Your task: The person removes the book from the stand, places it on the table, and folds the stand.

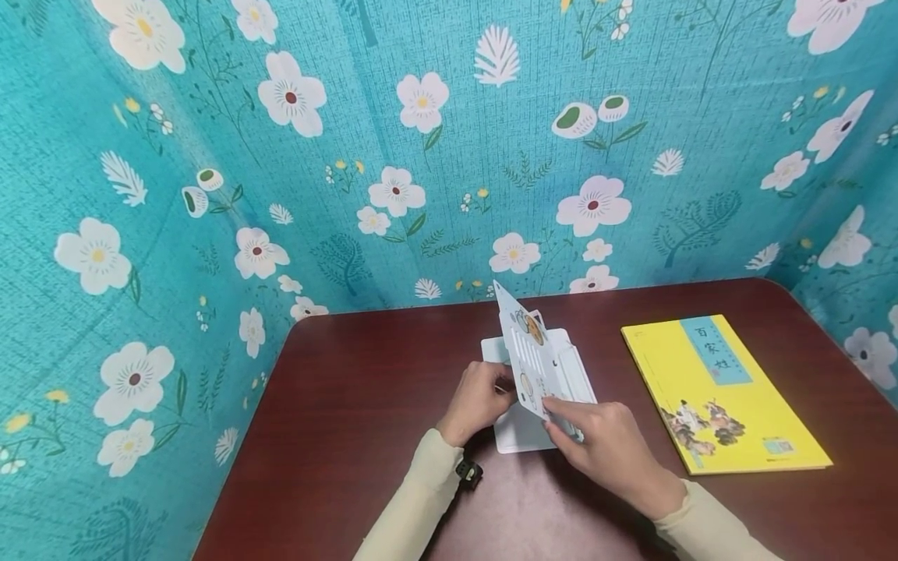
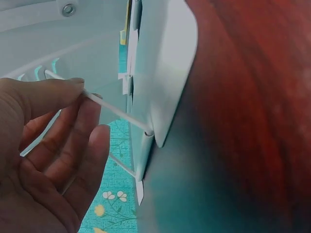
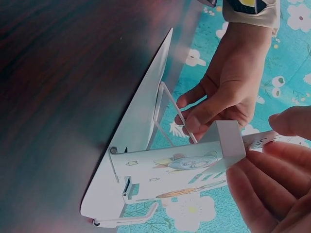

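Observation:
A white folding book stand (image 1: 522, 343) with cartoon prints is partly unfolded on the table, its printed panel tilted up over a flat base plate (image 1: 519, 440). Behind the panel, my left hand (image 1: 475, 399) pinches a thin white wire support (image 2: 119, 115) between thumb and fingertips. The wire's lower end meets a hinge on the base plate in the left wrist view. On the other side, my right hand (image 1: 610, 448) grips the near edge of the printed panel (image 3: 184, 165) between thumb and fingers. A white wire hook (image 3: 131, 221) juts from the base in the right wrist view.
To the right lies a yellow book (image 1: 744, 413) with a blue title label, flat on the dark red wooden table (image 1: 351, 374). A teal flowered cloth (image 1: 449, 156) hangs behind and beside the table. A dark wrist strap (image 1: 468, 472) sits at the left sleeve.

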Demonstrator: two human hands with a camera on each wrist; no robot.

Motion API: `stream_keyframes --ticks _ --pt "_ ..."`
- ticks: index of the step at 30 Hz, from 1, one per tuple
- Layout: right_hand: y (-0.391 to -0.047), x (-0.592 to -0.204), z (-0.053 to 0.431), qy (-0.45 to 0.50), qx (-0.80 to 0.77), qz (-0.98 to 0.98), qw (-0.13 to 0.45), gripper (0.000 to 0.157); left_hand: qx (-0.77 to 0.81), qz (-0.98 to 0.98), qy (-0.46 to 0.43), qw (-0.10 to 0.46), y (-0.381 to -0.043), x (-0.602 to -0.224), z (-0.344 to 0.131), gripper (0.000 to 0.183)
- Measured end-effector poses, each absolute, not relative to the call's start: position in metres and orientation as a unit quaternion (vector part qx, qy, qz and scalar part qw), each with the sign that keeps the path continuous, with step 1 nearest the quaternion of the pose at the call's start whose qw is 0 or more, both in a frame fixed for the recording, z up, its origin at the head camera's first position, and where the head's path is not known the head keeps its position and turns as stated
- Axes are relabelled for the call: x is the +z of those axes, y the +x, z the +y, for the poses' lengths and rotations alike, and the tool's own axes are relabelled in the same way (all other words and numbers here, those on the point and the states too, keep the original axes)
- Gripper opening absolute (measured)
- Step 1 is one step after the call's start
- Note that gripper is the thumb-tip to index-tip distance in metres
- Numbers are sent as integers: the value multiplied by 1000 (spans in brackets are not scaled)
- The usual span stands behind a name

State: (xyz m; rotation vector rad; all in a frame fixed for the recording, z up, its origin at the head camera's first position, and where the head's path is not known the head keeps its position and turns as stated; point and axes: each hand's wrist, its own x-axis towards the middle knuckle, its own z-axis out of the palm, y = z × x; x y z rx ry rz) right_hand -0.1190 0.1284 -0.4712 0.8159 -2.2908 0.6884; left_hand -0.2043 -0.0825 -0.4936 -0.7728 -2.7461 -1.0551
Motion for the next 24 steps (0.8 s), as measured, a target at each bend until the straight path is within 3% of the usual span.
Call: stream_keyframes --ticks 11,24 --pt "-117 -477 139 288 284 -858 317 33 -336 -905 -260 3 -199 -498 -76 15" --pt "-119 -477 149 259 306 -854 332 32 -350 -898 -266 -5 -199 -502 -74 10"
